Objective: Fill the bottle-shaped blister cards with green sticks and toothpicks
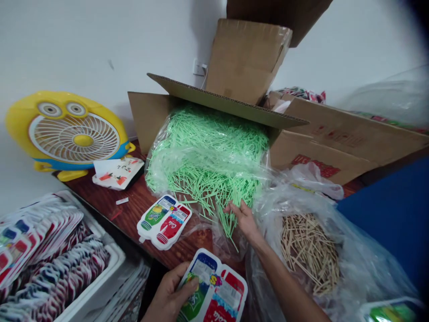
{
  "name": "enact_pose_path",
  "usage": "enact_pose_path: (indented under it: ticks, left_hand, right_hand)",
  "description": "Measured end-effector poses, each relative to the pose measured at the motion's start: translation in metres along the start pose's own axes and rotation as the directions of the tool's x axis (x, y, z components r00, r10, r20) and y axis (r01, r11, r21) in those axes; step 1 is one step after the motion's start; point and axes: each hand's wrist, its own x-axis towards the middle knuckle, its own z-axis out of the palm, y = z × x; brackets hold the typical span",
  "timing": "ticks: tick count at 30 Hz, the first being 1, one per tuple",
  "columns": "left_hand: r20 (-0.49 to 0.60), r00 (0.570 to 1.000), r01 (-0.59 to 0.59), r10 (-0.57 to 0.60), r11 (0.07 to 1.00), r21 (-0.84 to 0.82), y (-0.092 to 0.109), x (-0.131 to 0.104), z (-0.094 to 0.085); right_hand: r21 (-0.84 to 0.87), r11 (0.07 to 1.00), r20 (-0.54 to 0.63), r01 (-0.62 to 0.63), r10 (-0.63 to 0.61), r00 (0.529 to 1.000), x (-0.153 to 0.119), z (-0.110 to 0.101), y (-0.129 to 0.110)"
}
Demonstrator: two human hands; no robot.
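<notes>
My left hand [170, 290] grips a flat twin-bottle packet [217, 286], with a green Sprite bottle and a red Cola bottle printed on it. The thumb lies across the green side. Over the front edge of a heap of thin green sticks [214, 179], my right hand [244, 218] has its fingers bent in among them. How many sticks lie between the fingertips I cannot make out. Another twin-bottle packet [165, 222] rests on the brown tabletop [134, 212], left of the heap.
The sticks spill from a plastic bag in an open cardboard box [228, 105]. At right, a clear bag holds tan sticks [310, 252]. A white foam bin [112, 259] of stacked packets stands lower left. A yellow fan [82, 141] and printed pouch [118, 173] sit behind.
</notes>
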Motion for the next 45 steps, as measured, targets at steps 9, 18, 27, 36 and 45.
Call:
enact_pose_path:
  ticks: [9,18,27,36,45]
  left_hand:
    - [0.013,1.000,0.026,-0.026,1.000,0.015,0.003,-0.008,0.010]
    - [0.005,1.000,0.010,-0.010,1.000,0.029,0.005,-0.012,0.016]
    - [-0.022,0.999,0.024,-0.024,1.000,0.010,0.004,-0.014,0.013]
    - [0.032,0.999,0.028,-0.028,1.000,-0.008,0.001,-0.014,0.014]
    - [0.005,1.000,0.002,-0.003,0.994,0.107,0.003,-0.014,0.010]
  right_hand:
    - [-0.029,1.000,-0.048,0.000,-0.002,0.999,-0.034,0.002,0.009]
    - [0.010,0.999,-0.095,0.040,-0.039,0.995,-0.034,-0.002,0.003]
    - [-0.007,1.000,-0.065,0.013,-0.014,0.998,-0.047,0.002,0.015]
    - [0.035,0.999,-0.050,0.013,-0.012,0.999,-0.050,0.002,0.013]
    - [0.102,0.995,-0.084,0.004,0.005,0.996,-0.047,0.000,0.013]
